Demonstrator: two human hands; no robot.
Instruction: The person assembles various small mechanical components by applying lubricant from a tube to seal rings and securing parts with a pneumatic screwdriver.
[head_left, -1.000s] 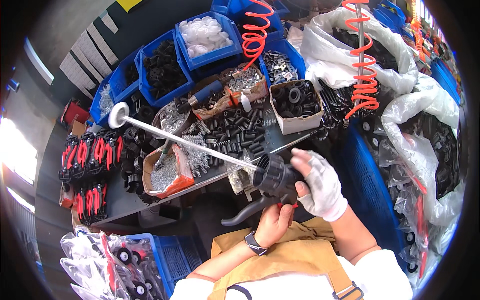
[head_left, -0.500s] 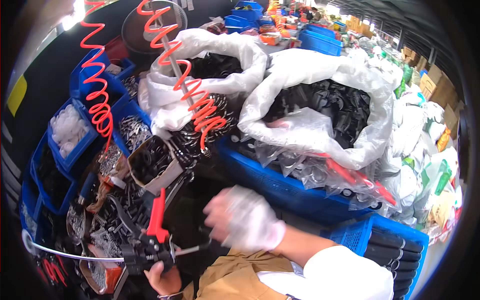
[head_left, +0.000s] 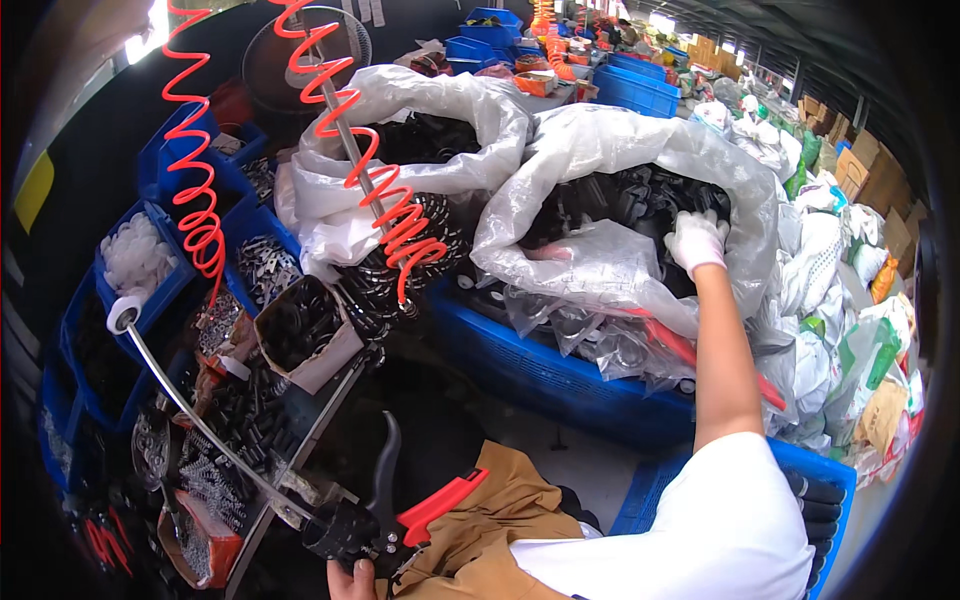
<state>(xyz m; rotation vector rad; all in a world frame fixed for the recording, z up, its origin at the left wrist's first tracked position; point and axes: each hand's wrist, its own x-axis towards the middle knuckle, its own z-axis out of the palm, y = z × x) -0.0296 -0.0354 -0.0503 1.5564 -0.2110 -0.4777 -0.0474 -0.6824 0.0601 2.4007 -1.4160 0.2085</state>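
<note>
Reaching into the parts sack

Our gloved right hand (head_left: 697, 240), fingers spread, digs into the plastic sack (head_left: 610, 160); left hand (head_left: 352, 578) stays clamped on the pruner (head_left: 390, 520), below-left of it — keep it level.

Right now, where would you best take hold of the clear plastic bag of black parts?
Probably the rolled rim of the clear plastic bag, from above on the near side: the mouth gapes upward, and the gloved right hand already reaches inside.

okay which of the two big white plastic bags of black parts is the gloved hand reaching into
The right-hand bag, the nearer one resting on the blue crate. The gloved right hand is inside its open mouth; the other bag sits farther left, behind the red coiled hose.
</note>
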